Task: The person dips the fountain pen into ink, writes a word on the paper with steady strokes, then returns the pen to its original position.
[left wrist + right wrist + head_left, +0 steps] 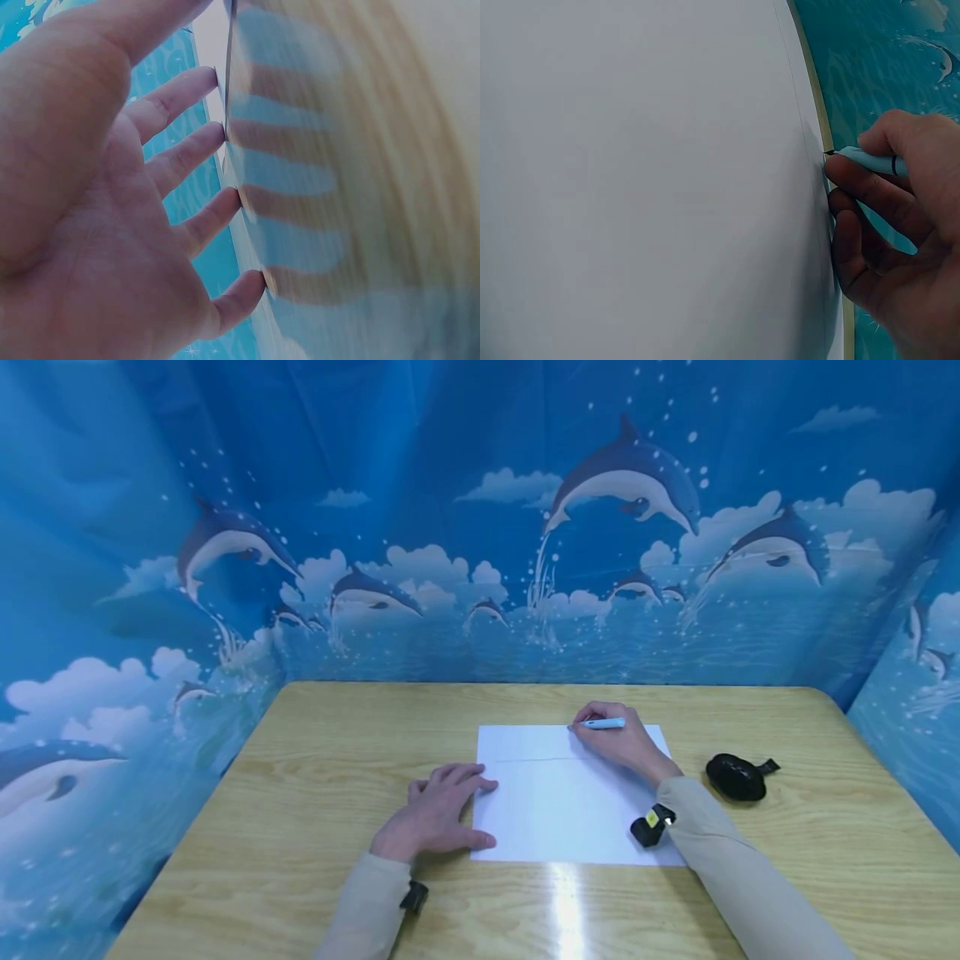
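Note:
A white sheet of paper (551, 814) lies on the wooden table, with one thin line drawn across its upper part. My right hand (618, 739) pinches a light blue pen (606, 723) near the sheet's top edge. In the right wrist view the dark nib of the pen (866, 159) points at the paper (667, 180); whether it touches cannot be made out. My left hand (438, 814) rests at the sheet's left edge with fingers spread. The left wrist view shows its fingertips against the glossy surface, the hand (97, 225) holding nothing.
To the right of the paper sits a black rounded object (737, 777) with a short tab. The pale wooden table (300, 827) reflects light near its front. Behind it and at the sides hangs a blue curtain (420, 635) printed with dolphins.

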Action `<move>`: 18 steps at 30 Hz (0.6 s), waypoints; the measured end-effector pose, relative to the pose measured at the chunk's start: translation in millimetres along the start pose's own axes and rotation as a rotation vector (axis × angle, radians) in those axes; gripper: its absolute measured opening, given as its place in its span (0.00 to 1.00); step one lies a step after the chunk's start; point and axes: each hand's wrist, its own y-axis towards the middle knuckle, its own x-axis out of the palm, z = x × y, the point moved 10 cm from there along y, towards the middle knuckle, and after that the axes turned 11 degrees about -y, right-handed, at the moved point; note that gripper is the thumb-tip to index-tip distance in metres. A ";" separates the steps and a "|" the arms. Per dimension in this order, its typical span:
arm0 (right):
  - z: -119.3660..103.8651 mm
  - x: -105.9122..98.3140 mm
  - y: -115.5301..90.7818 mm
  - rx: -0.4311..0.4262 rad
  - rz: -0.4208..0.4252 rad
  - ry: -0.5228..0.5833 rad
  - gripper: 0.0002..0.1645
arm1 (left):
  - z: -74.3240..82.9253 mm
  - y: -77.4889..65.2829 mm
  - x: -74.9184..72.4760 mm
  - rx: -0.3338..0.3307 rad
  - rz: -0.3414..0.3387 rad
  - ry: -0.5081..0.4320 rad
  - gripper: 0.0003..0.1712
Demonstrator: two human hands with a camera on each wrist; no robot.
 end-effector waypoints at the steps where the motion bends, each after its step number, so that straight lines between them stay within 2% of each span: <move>1: 0.6 0.4 0.0 0.004 -0.004 0.003 0.08 | -0.2 0.0 0.3 0.000 -0.001 0.000 0.43; 18: 3.3 3.3 -2.8 0.046 -0.053 0.025 0.06 | -0.5 0.3 0.1 -0.002 -0.002 -0.004 0.43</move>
